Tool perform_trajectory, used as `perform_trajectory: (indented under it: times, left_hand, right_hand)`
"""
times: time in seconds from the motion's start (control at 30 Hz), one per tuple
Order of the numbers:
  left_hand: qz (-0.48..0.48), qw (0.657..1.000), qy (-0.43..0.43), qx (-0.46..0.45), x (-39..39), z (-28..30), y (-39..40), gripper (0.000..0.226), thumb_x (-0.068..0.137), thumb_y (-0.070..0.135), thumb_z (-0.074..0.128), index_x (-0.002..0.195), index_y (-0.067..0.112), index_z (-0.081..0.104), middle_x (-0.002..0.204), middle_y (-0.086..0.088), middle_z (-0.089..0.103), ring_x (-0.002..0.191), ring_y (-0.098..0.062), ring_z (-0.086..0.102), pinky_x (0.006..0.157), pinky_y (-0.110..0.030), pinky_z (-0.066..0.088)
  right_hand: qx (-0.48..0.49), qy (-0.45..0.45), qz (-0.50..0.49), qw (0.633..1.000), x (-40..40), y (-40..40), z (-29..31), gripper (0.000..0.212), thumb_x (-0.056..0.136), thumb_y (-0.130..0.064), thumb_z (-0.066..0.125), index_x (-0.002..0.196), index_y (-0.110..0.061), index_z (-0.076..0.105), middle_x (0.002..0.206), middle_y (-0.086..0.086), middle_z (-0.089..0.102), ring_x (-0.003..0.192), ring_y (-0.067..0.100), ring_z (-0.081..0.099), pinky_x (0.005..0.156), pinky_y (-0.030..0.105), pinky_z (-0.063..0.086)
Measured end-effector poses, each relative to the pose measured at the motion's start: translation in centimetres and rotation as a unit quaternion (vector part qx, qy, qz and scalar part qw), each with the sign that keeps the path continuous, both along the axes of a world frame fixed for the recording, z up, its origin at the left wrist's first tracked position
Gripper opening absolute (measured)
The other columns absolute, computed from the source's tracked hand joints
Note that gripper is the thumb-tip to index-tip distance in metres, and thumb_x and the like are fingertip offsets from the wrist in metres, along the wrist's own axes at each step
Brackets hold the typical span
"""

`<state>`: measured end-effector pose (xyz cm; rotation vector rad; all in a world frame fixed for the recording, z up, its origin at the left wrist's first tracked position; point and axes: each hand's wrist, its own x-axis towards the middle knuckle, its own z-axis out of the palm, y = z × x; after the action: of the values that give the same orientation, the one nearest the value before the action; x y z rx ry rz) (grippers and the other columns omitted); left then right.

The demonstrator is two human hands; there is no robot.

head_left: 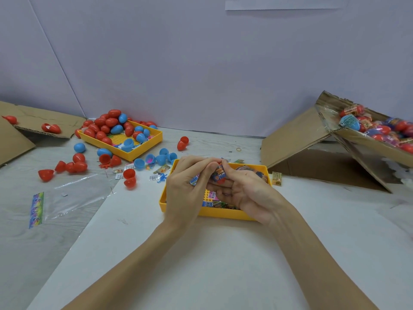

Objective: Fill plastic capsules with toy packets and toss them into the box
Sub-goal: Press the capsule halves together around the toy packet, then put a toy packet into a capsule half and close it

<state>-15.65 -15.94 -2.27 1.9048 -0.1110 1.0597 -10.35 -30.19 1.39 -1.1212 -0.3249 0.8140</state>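
Both hands meet over a yellow tray [223,214] of toy packets at the centre. My left hand [187,184] and my right hand [243,191] together pinch a blue and orange toy packet [220,173]. A bit of red capsule [221,181] shows between the palms, mostly hidden. More packets [214,203] lie in the tray under the hands. A second yellow tray [134,153] at the back left holds several red and blue capsule halves. The cardboard box [368,144] at the right is tilted and holds several filled capsules.
Loose red and blue capsule halves [73,166] lie scattered on the table left of centre. A clear plastic bag [67,204] lies at the left. Flat cardboard [33,124] sits at the far left. A box flap [295,139] slopes down at the right. A rubber band [238,149] lies behind the tray.
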Motion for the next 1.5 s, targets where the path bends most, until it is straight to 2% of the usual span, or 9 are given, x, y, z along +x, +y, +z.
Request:
perform_trajectory:
  times: [0.33,0.43,0.63,0.73,0.87,1.0,1.23,1.4,1.5]
  left_hand:
    - [-0.033,0.994,0.057,-0.084,-0.2,0.8,0.2,0.023,0.099,0.025,0.062,0.113,0.016,0.077,0.105,0.002,0.072,0.104,-0.022,0.068,0.085,-0.032,0.059]
    - [-0.021,0.995,0.062,-0.077,-0.4,1.0,0.5,0.020,0.097,0.026,0.064,0.112,0.020,0.077,0.105,0.005,0.071,0.105,-0.020,0.068,0.087,-0.034,0.058]
    - [0.000,0.993,0.089,-0.073,-0.7,1.6,1.5,0.033,0.104,0.041,0.049,0.131,0.030,0.065,0.120,0.010,0.068,0.116,-0.012,0.063,0.094,-0.025,0.051]
    - [0.036,0.990,0.085,-0.107,-0.7,2.0,2.7,0.035,0.106,0.042,0.042,0.123,0.024,0.065,0.111,0.007,0.069,0.109,-0.007,0.064,0.091,-0.024,0.053]
    - [0.052,0.986,0.097,-0.129,-0.4,2.0,3.4,0.030,0.110,0.031,0.040,0.111,0.020,0.068,0.105,0.009,0.070,0.105,-0.003,0.064,0.083,-0.018,0.051]
    - [0.056,0.985,0.113,-0.121,-0.3,1.8,3.5,0.029,0.109,0.029,0.043,0.107,0.018,0.069,0.104,0.008,0.070,0.101,0.000,0.063,0.073,-0.005,0.046]
    - [0.118,0.978,0.146,-0.091,-0.1,1.5,6.0,0.009,0.104,0.025,0.057,0.103,0.027,0.065,0.101,0.012,0.065,0.096,0.003,0.059,0.074,-0.008,0.045]
    - [0.177,0.949,0.216,-0.147,1.4,1.5,10.8,0.009,0.102,0.025,0.059,0.111,0.024,0.058,0.113,0.001,0.064,0.106,-0.015,0.061,0.076,-0.023,0.049]
    - [0.253,0.930,0.253,-0.085,2.9,1.7,14.1,0.022,0.101,0.024,0.059,0.122,0.015,0.058,0.122,-0.008,0.061,0.118,-0.025,0.055,0.096,-0.043,0.052]
  right_hand:
    - [-0.030,-0.026,-0.019,0.999,0.3,0.2,-0.3,0.050,0.099,-0.052,0.057,0.117,-0.008,0.073,0.116,0.013,0.076,0.110,0.027,0.073,0.080,0.027,0.060]
    - [-0.065,-0.105,-0.006,0.992,0.2,0.1,-0.6,0.040,0.098,-0.044,0.063,0.117,-0.011,0.074,0.117,0.008,0.076,0.104,0.022,0.074,0.084,0.028,0.061]
    - [-0.105,-0.141,-0.066,0.982,0.2,-0.1,-0.4,0.042,0.104,-0.044,0.051,0.115,-0.010,0.074,0.106,0.008,0.078,0.085,0.017,0.073,0.075,0.027,0.059]
    - [0.038,-0.065,-0.128,0.989,2.0,-1.7,2.3,0.048,0.108,-0.044,0.043,0.125,-0.007,0.068,0.103,0.007,0.076,0.083,0.016,0.071,0.067,0.023,0.056]
    - [0.266,-0.016,-0.249,0.931,5.3,-5.6,7.3,0.060,0.107,-0.057,0.030,0.128,-0.011,0.063,0.091,0.005,0.070,0.070,0.014,0.065,0.059,0.023,0.051]
    - [0.127,-0.095,-0.307,0.938,5.6,-5.1,6.0,0.061,0.107,-0.056,0.028,0.118,-0.008,0.065,0.077,0.002,0.068,0.065,0.014,0.059,0.057,0.022,0.049]
    - [-0.106,-0.208,-0.081,0.969,1.8,-0.4,-1.0,0.035,0.107,-0.025,0.048,0.104,0.001,0.071,0.073,0.012,0.064,0.050,0.014,0.054,0.042,0.020,0.040]
    - [-0.163,-0.217,-0.046,0.961,1.7,0.0,-1.8,0.033,0.106,-0.023,0.049,0.102,0.000,0.071,0.069,0.012,0.064,0.046,0.013,0.052,0.040,0.019,0.038]
    - [-0.160,-0.198,-0.051,0.966,1.8,-0.1,-1.9,0.032,0.106,-0.022,0.051,0.102,0.001,0.072,0.068,0.013,0.063,0.043,0.012,0.049,0.039,0.018,0.037]
